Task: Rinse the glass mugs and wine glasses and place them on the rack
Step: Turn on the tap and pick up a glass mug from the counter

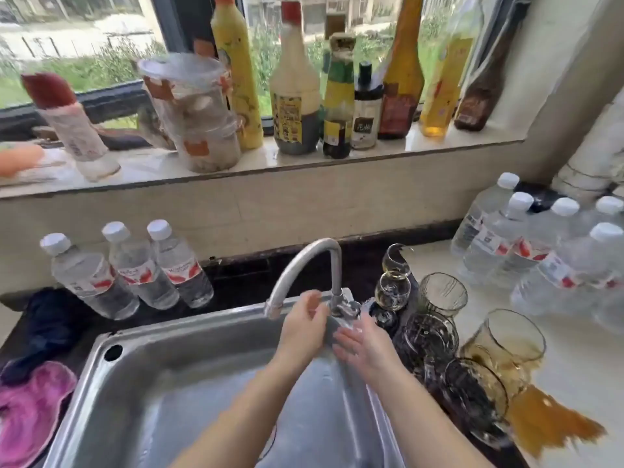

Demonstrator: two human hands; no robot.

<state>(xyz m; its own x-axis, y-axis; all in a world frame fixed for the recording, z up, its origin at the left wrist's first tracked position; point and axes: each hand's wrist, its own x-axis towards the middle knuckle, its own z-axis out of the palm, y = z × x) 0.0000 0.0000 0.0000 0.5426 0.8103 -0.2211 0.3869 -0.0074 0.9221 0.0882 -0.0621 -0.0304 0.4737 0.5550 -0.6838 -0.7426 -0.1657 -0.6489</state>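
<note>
left hand (302,327) + right hand (363,346): grip spread, empty, under tap (304,268) | glass mugs (506,342), wine glasses (393,285) on counter (574,383) right of sink (135,383) | wet, slippery, fragile; take bowl/handle, not stem

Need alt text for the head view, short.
Both hands, left hand and right hand, are open and empty under the faucet over a steel sink. Glass mugs and wine glasses sit to its right, with water bottles behind.
</note>
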